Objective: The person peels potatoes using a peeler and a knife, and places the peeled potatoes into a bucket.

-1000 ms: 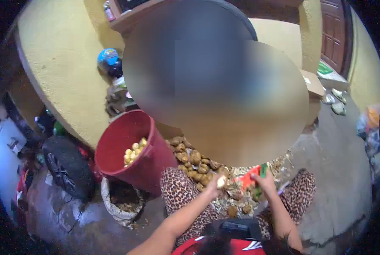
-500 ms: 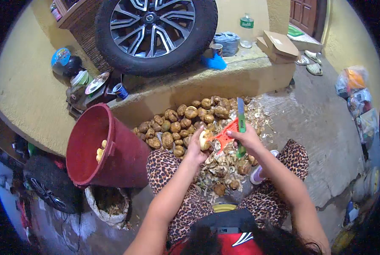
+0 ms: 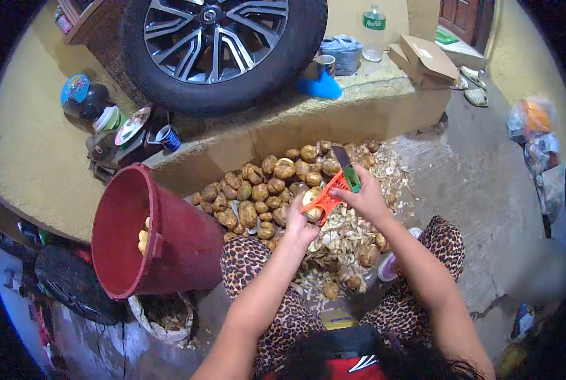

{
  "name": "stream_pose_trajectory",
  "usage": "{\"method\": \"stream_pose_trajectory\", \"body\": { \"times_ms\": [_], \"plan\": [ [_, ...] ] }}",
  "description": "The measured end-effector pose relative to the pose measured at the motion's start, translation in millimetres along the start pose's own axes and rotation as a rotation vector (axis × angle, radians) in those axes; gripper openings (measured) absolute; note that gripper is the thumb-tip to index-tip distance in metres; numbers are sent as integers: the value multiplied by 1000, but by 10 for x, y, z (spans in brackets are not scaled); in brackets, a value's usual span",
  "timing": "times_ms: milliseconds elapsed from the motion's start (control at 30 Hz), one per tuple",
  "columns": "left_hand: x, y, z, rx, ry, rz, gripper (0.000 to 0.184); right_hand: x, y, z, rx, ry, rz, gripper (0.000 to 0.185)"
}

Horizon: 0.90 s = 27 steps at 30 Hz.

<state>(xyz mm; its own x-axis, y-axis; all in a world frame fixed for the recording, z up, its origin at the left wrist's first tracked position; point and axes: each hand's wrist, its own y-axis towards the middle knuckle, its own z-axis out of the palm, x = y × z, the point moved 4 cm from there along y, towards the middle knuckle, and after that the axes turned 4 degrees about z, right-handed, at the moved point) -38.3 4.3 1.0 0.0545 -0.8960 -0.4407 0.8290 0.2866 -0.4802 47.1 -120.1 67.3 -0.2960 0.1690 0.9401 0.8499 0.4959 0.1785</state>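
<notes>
My left hand (image 3: 300, 223) is wrapped round a partly peeled, pale potato (image 3: 312, 204). In my right hand (image 3: 363, 195) are an orange peeler (image 3: 327, 200) and a green-handled knife (image 3: 351, 179), its blade pointing up and away. The peeler's head lies against the potato. Behind and left of my hands, brown unpeeled potatoes (image 3: 248, 214) are heaped on the floor. Peelings (image 3: 341, 237) cover the ground below and right of my hands. At the left, a tilted red bin (image 3: 185, 237) holds a few peeled potatoes (image 3: 143, 241).
A large wheel (image 3: 216, 82) leans above a concrete ledge (image 3: 384, 104) bearing a plastic bottle (image 3: 373, 41) and cardboard boxes (image 3: 425, 60). A white sack (image 3: 163, 329) stands below the bin. Plastic bags (image 3: 536, 136) are at the right. A purple-and-white container (image 3: 389, 269) is by my right leg.
The peeler has come onto the potato, closer to my left hand. The knife has tilted leftward. The view has shifted, and the wheel and ledge, blurred out a second ago, now show.
</notes>
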Motion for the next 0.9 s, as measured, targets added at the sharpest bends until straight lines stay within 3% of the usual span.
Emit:
{"method": "stream_pose_trajectory", "body": {
  "times_ms": [100, 133, 233, 333, 433, 467, 600, 700, 733, 833, 900],
  "plan": [
    [0, 100, -57, 64, 51, -12, 31, 58, 18, -64, 131, 4, 267, 39],
    [10, 95, -45, 36, 98, 9, 29, 173, 31, -133, 58, -89, 104, 36],
    [-10, 54, -13, 136, 108, -23, 22, -33, 265, -514, -252, -233, -31, 32],
    [-16, 45, -28, 137, 149, -17, 19, 30, 275, -593, -131, 10, 281, 33],
    [-5, 77, -54, 57, 189, 58, 20, 32, 86, -210, 34, -45, 272, 36],
    [3, 111, -91, 12, 204, 90, 20, 138, 22, -108, 58, -92, 53, 37],
    [-69, 208, -154, 50, 400, 295, 16, -19, 182, -381, -123, -161, 66, 33],
    [-121, 137, -64, 90, 504, 349, 15, -69, 332, -656, -194, -21, 277, 35],
    [-126, 106, -21, 72, 490, 368, 13, 22, 287, -625, -123, -43, 318, 37],
    [-121, 48, 68, 59, 484, 428, 11, 73, 94, -225, 14, -123, 108, 38],
    [-136, 36, 75, 106, 554, 446, 11, -33, 144, -247, -2, -120, 125, 38]
  ]
}}
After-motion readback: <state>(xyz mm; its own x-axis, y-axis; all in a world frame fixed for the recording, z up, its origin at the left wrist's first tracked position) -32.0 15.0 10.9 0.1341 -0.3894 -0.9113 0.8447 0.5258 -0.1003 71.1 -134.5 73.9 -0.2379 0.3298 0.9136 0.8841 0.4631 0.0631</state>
